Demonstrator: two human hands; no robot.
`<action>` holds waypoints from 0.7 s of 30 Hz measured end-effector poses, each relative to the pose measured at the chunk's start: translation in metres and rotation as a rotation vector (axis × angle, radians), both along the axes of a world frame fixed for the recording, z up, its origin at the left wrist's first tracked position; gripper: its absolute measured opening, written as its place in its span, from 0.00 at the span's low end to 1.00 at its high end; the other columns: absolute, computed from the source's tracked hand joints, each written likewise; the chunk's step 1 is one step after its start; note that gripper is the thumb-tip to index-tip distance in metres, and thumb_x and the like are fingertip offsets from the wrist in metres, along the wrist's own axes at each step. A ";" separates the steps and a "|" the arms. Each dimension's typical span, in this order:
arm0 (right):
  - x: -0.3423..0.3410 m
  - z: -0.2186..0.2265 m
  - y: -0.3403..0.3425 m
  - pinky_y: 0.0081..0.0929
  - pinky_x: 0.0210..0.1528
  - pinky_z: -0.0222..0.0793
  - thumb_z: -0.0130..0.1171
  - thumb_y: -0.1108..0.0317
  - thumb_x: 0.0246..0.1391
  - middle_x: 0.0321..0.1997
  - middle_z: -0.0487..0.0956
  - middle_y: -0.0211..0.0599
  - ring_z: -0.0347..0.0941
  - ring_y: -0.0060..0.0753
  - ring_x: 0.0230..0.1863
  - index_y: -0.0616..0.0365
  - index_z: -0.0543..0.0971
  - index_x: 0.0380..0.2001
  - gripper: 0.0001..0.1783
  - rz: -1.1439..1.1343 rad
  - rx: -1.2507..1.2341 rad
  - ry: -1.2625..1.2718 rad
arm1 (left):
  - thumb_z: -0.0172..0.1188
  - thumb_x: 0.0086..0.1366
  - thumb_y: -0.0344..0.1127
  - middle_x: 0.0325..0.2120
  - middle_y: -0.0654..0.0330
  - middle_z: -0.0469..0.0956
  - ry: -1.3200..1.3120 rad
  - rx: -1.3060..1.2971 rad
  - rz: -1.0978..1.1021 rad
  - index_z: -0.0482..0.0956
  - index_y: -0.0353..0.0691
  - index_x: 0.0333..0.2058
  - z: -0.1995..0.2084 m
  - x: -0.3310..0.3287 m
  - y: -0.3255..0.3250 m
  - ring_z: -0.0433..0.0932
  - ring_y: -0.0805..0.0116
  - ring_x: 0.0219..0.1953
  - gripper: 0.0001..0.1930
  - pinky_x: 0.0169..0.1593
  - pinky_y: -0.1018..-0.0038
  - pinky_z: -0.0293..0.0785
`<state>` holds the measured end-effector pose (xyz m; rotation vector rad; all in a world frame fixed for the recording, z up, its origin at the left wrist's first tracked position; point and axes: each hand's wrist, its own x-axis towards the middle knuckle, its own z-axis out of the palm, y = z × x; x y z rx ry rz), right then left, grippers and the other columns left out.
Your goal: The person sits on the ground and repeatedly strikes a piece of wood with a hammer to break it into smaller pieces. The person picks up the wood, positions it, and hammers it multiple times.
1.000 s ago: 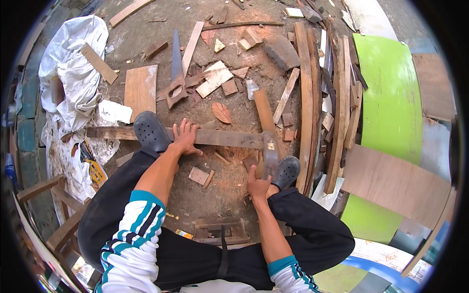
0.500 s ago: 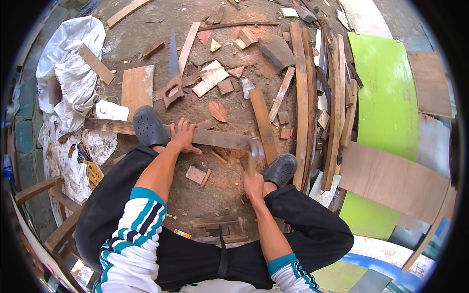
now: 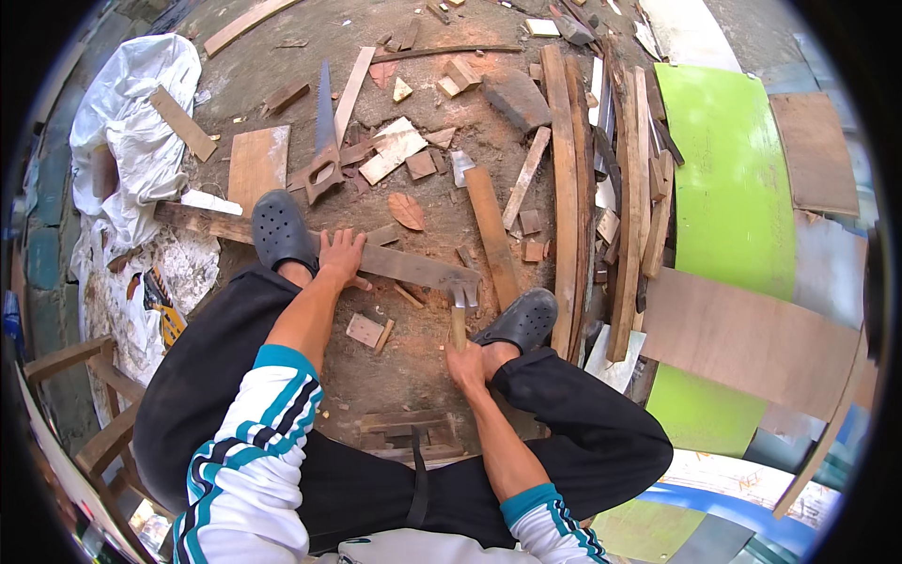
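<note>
A long, weathered wooden plank (image 3: 413, 267) lies slantwise in front of me, passing by my left clog (image 3: 280, 228). My left hand (image 3: 340, 258) grips it across its width, with fingers over the far edge and the thumb on the near side. In my right hand (image 3: 464, 365) is the wooden handle of a hammer (image 3: 459, 324). Its metal head is at the plank's right end; whether the two touch I cannot tell. My right clog (image 3: 522, 321) rests just right of the hammer.
Beyond the plank lie a handsaw (image 3: 324, 174), a stone block (image 3: 517, 101) and several wood offcuts. Long timbers (image 3: 567, 197) run along the right, beside a green panel (image 3: 723, 179). White sacking (image 3: 132, 122) and a wooden frame (image 3: 70, 362) occupy the left.
The hammer head has moved left and is less blurred. The plank's left end has swung farther away from me, with my left hand still on it. The whole view has shifted slightly.
</note>
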<state>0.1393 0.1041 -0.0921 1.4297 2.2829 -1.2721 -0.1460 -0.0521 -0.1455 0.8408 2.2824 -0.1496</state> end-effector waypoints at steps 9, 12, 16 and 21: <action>-0.029 0.056 0.001 0.42 0.25 0.65 0.62 0.61 0.53 0.18 0.76 0.52 0.74 0.45 0.18 0.70 0.78 0.28 0.18 0.034 0.048 0.284 | 0.78 0.30 0.68 0.64 0.48 0.57 -0.005 -0.047 0.005 0.53 0.42 0.66 0.003 -0.005 -0.018 0.50 0.49 0.71 0.68 0.70 0.41 0.38; 0.000 -0.003 0.008 0.40 0.25 0.66 0.61 0.62 0.54 0.18 0.77 0.49 0.75 0.41 0.19 0.70 0.78 0.28 0.17 -0.083 -0.004 0.174 | 0.78 0.30 0.68 0.66 0.48 0.55 0.001 -0.026 -0.041 0.52 0.43 0.67 0.004 0.001 0.002 0.48 0.49 0.71 0.68 0.70 0.41 0.39; 0.000 0.001 0.010 0.36 0.24 0.65 0.59 0.62 0.55 0.15 0.73 0.39 0.72 0.34 0.18 0.66 0.75 0.24 0.16 -0.111 0.010 -0.020 | 0.78 0.30 0.67 0.68 0.50 0.53 0.021 -0.066 -0.060 0.51 0.46 0.68 0.004 -0.002 0.002 0.46 0.50 0.73 0.69 0.71 0.43 0.36; -0.013 0.047 0.012 0.38 0.29 0.67 0.60 0.60 0.53 0.17 0.75 0.40 0.74 0.37 0.22 0.65 0.75 0.25 0.16 0.046 0.224 0.315 | 0.79 0.29 0.67 0.69 0.50 0.51 -0.012 -0.093 -0.030 0.48 0.47 0.69 0.009 -0.006 -0.014 0.44 0.50 0.73 0.71 0.71 0.43 0.35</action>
